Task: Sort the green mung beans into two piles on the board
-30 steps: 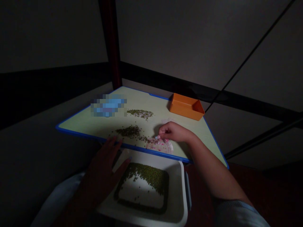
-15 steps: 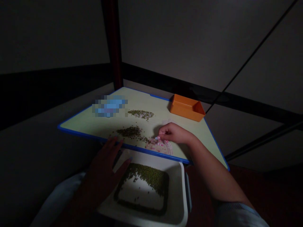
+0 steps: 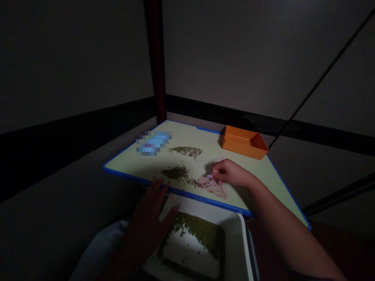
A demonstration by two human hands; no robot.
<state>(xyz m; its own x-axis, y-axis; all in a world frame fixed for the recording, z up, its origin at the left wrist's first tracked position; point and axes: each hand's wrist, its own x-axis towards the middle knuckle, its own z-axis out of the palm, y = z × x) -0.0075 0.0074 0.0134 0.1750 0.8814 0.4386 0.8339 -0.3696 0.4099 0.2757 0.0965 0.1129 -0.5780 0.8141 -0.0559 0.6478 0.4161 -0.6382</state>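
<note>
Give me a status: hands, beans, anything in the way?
Right hand curled beside the near bean pile, grip unclear. Left hand open at the white bin. Second pile beyond, more beans in bin. Nothing visibly blocking.

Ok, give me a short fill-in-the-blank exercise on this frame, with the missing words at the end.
1. The open box on the tabletop is ____.
2. The border of the tabletop is ____.
3. The small grains in the container are ____.
4. The hand at the pink print is the person's ____ one.

Missing words: orange; blue; green; right.
</note>
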